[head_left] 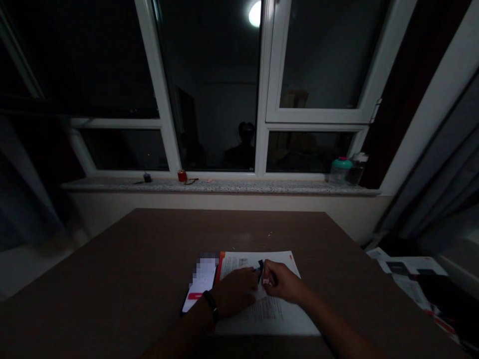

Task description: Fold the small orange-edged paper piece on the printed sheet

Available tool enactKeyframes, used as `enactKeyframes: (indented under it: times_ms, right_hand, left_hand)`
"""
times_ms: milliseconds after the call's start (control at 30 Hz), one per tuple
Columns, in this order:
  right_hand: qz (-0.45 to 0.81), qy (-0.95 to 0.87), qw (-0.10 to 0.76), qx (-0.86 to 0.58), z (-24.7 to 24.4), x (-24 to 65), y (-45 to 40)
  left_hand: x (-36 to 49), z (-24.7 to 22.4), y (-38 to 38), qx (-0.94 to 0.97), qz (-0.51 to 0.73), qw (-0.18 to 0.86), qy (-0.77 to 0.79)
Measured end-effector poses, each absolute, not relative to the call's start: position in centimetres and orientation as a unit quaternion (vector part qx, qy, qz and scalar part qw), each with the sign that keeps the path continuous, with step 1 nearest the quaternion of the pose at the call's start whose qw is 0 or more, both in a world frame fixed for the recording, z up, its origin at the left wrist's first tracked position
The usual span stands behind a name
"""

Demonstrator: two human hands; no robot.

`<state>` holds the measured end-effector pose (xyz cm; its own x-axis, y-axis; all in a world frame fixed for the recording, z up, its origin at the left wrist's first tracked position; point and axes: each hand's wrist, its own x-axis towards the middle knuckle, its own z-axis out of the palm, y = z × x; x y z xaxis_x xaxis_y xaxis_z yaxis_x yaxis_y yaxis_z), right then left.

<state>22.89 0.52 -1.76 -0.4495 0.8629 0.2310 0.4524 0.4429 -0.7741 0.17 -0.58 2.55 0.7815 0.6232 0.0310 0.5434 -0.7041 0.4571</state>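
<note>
A white printed booklet [288,319] with an orange left edge lies on the brown table [112,264]. Over its middle, my left hand [235,291], with a dark band on the wrist, has its fingers bent towards a small dark item [261,265]. Just right of that item is my right hand [280,280], its fingers closed in a pinch on something small and pale that I cannot make out. The two hands nearly meet. Left of the booklet lies a lit phone [202,284], its screen partly blurred.
Small white scraps [270,234] lie behind the booklet. On the stone windowsill [232,186] stand a small red object [182,175], a dark one [147,177] and a teal-lidded bottle [340,170]. Papers [415,265] lie off the table at the right.
</note>
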Motion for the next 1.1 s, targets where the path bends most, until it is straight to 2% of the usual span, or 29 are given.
enactKeyframes:
  times_ms: [300, 733, 1100]
  right_hand:
    - [0.294, -0.74, 0.372, -0.477, -2.2, 22.0, 1.2]
    - [0.362, -0.79, 0.303, -0.39, -1.7, 23.1, 0.1]
    - [0.296, -0.757, 0.355, -0.461, -1.4, 22.3, 1.1]
  left_hand:
    - [0.2, 2.3, -0.4, 0.921, 0.1, 0.207, 0.313]
    - [0.4, 3.3, -0.6, 0.917, 0.084, 0.219, 0.323]
    - [0.0, 1.7, 0.1, 0.918, 0.089, 0.219, 0.32]
